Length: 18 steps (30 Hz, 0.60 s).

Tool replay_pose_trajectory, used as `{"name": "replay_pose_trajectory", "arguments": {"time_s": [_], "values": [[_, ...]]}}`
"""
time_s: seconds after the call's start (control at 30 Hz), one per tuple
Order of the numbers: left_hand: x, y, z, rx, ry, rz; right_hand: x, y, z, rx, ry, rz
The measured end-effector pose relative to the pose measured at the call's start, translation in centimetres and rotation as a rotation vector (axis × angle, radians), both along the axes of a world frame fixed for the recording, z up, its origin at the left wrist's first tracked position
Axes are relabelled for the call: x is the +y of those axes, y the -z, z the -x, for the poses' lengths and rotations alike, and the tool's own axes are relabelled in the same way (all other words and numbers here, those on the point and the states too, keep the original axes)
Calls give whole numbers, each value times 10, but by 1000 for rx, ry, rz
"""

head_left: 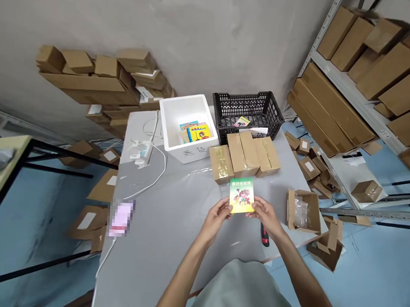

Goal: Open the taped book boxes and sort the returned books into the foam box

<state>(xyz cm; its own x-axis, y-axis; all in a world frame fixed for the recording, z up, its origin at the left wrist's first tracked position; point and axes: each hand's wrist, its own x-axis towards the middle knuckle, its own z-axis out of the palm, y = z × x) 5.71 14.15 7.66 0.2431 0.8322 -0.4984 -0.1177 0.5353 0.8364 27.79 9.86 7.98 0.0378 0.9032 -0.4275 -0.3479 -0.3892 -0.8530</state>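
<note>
I hold a small green and yellow booklet (242, 195) upright over the grey table (160, 242), cover facing me. My left hand (218, 214) pinches its lower left edge and my right hand (265, 214) grips its lower right edge. Just beyond it stand several shrink-wrapped brown cartons (244, 156). A white foam box (186, 125) holds more colourful booklets (196, 132). A black plastic crate (249, 111) behind the cartons has one small booklet (241, 122) inside.
An open cardboard box (303, 211) with clear plastic lies at the table's right edge, a red-handled tool (265, 236) beside my right wrist. A phone (121, 218) on a white cable and a power strip (139, 149) lie left. Carton stacks fill the shelves (361, 79) and floor.
</note>
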Motion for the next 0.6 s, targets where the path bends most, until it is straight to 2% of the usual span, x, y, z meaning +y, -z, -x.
{"name": "replay_pose_trajectory", "arguments": {"time_s": [0.1,0.23,0.3,0.37,0.43,0.47,0.53,0.6], "values": [[53,-8,-8,3,35,-103,57,-8,-9,-8,11,-42],[159,-35,-30,-25,17,-250,165,-37,-20,32,73,-147],[213,-54,-41,11,-85,-303,217,-55,-23,88,165,-206],[250,-68,-48,111,-252,-346,251,-66,-24,84,227,-221],[260,-68,-49,185,-343,-402,258,-64,-25,24,227,-216],[253,-62,-48,201,-340,-433,251,-58,-25,-14,204,-214],[221,-36,-44,232,-259,-471,219,-36,-26,-86,132,-209],[170,0,-41,276,-169,-394,171,-7,-30,-159,72,-204]]}}
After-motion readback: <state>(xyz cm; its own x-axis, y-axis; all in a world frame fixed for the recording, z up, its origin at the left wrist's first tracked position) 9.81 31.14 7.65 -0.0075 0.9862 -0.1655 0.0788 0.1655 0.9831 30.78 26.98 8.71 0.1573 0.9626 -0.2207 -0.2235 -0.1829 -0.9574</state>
